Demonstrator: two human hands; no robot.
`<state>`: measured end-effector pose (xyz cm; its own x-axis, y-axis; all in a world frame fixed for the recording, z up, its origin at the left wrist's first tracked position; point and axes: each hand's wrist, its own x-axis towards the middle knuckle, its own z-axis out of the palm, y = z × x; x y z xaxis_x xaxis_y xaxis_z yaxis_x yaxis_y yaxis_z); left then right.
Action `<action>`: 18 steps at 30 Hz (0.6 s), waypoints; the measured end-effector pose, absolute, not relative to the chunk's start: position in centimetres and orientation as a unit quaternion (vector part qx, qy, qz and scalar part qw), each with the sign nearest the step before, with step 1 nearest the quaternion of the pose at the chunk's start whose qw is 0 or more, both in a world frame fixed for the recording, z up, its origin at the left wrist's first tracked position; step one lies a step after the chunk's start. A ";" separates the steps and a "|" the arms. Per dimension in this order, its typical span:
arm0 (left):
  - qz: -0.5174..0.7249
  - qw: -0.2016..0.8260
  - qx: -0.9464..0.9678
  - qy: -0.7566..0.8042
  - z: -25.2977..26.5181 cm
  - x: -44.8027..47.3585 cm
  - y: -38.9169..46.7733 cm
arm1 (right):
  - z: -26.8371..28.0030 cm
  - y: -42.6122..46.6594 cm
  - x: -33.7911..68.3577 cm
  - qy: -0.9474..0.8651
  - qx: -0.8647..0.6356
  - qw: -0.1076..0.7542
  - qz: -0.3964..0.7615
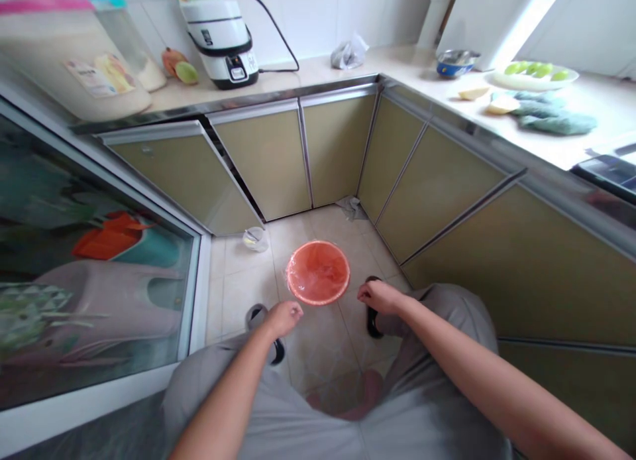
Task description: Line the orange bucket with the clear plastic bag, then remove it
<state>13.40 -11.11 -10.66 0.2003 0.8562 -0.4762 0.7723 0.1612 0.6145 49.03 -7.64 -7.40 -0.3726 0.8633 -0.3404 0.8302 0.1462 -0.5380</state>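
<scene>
An orange-red round bin [318, 294] stands on the tiled floor between my feet, with a clear, wrinkled plastic liner over its rim and inside. My left hand [285, 318] hovers over my left knee side, near the bin's lower left rim, its fingers curled together. Just right of the bin is my right hand [378, 295], also with curled fingers, above my right shoe. Both hands appear apart from the bin, and nothing shows in either one.
Cabinets [342, 148] enclose the floor; the left door [183, 175] stands ajar. A clear plastic tub [255, 239] and grey cloth [350, 207] lie on the floor. The counter holds a rice cooker [223, 46], flour container [64, 62], blue bowl [456, 63] and fruit plate [535, 79]. A glass door [99, 248] is left.
</scene>
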 end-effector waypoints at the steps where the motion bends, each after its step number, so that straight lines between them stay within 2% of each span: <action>1: 0.061 0.425 0.660 0.616 -9.9 13.5 -12.2 | -6.0 -9.1 49.8 -0.762 -0.545 0.048 0.348; 6: 0.155 0.468 0.640 0.590 -5.7 14.9 -15.6 | -1.4 -15.5 51.8 -0.705 -0.555 0.177 0.405; 9: 0.312 0.455 0.589 0.591 0.1 16.4 -15.2 | 1.7 -16.1 49.9 -0.689 -0.522 0.291 0.410; 14: 0.569 0.306 0.584 0.492 12.3 16.8 -13.6 | 10.1 -13.5 45.1 -0.668 -0.428 0.494 0.355; 16: 0.626 0.232 0.590 0.454 14.3 15.6 -11.5 | 11.7 -10.6 43.7 -0.663 -0.401 0.537 0.333; 18: 0.651 0.184 0.577 0.457 13.4 13.9 -7.8 | 11.0 -6.3 42.7 -0.674 -0.399 0.531 0.325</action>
